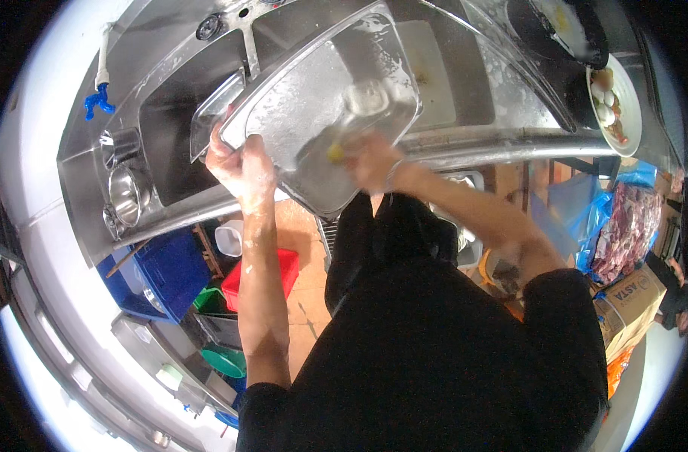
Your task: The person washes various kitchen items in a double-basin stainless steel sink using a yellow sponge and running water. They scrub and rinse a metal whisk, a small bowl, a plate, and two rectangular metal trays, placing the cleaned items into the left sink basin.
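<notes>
My left hand [243, 166] grips the rim of a large wet metal pan [299, 96] at its near left corner. The pan is held tilted above a stainless steel double sink [177, 141], with whitish suds on its surface. Blurred by motion, my right hand [375, 161] is over the lower right part of the pan. A small yellow sponge [336, 152] shows at its fingertips, its shape unclear. Behind my left hand, a clear-walled container [217, 110] leans in the left basin. A pale flat board or tray [429, 73] lies beyond the pan on the right.
A blue-handled tap [100, 101] and metal bowls [124, 195] are at the left. On the right counter edge stands a white bowl of food scraps [615, 113]. Below are a red crate [287, 271], a blue bin [169, 271] and bagged meat [626, 231] on a cardboard box [632, 299].
</notes>
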`<state>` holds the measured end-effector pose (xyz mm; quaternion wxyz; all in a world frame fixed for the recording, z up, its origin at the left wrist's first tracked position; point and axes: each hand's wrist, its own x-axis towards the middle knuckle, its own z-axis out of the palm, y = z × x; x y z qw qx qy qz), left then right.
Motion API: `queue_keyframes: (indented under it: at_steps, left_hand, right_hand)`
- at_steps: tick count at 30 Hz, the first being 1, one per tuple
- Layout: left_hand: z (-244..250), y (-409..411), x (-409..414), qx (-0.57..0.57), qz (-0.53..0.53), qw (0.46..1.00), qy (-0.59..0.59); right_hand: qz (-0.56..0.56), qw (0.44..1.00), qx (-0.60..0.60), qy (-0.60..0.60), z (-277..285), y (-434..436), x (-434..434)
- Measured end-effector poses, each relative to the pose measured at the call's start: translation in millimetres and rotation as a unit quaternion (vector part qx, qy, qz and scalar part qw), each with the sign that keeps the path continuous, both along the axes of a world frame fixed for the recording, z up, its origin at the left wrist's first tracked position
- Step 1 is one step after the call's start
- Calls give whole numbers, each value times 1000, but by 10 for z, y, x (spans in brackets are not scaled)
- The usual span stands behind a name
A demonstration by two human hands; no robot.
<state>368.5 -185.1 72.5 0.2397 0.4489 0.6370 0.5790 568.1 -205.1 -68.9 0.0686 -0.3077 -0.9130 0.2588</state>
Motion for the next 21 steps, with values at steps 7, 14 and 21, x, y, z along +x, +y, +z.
queue_keyframes:
  at_steps: [7, 14, 21]
  left_hand:
    - [-81, -218, -166, 62, -52, 996, 35]
    - [-51, -169, -134, 68, -87, 993, -38]
    - [-103, -183, -196, 94, -75, 992, -39]
  right_hand:
    - [-183, 940, -242, -153, 41, 602, 129]
    - [-107, 990, -54, 72, -41, -41, -812]
    - [-192, 950, -108, 221, 285, -688, -697]
